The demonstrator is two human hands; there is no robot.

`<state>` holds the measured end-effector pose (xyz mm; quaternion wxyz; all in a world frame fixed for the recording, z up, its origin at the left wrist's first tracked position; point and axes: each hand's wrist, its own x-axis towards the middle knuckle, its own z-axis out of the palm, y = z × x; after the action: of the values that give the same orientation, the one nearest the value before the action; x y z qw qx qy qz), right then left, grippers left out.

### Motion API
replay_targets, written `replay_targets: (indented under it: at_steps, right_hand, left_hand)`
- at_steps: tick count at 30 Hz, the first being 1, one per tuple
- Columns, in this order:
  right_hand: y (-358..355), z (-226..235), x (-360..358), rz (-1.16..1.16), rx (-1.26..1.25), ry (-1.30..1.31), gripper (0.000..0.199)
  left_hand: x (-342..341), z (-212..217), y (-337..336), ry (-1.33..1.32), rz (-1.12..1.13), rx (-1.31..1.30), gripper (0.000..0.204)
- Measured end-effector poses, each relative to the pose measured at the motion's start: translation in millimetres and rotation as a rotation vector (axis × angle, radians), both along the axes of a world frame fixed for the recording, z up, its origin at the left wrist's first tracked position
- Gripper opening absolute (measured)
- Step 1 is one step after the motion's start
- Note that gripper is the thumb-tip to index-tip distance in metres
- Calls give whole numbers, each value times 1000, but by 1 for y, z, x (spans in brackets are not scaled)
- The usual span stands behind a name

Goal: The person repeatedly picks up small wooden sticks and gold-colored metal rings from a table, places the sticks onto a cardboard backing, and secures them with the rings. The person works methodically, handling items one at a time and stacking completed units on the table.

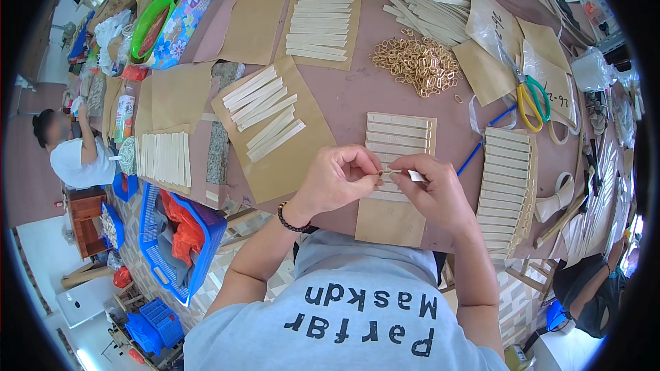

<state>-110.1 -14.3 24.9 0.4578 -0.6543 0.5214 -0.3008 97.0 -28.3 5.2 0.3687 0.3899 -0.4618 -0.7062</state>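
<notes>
A wide mauve tabletop [357,96] stands on a pale patterned tile floor [237,271] in bright daylight, with a blue plastic basket [180,244] and a small brown wooden stool [86,220] at its left.

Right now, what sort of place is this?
Likely a small craft or assembly workshop: rows of pale strips laid out on brown paper sheets, a heap of gold metal rings, and scissors on a shared worktable.
</notes>
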Motion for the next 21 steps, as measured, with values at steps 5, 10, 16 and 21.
replay_targets:
  at_steps: [5,10,16,21]
  right_hand:
    - [0,0,2,23,1,-21,12]
    - [0,-2,1,6,19,8,13]
    - [0,-2,1,7,13,32,13]
    - [-1,9,1,-10,148,3,10]
  left_hand:
    - [3,-1,1,18,-11,38,9]
    - [2,-12,2,99,10,63,18]
    - [-4,-7,2,-23,-48,4,23]
    - [-4,-7,5,-52,-17,20,26]
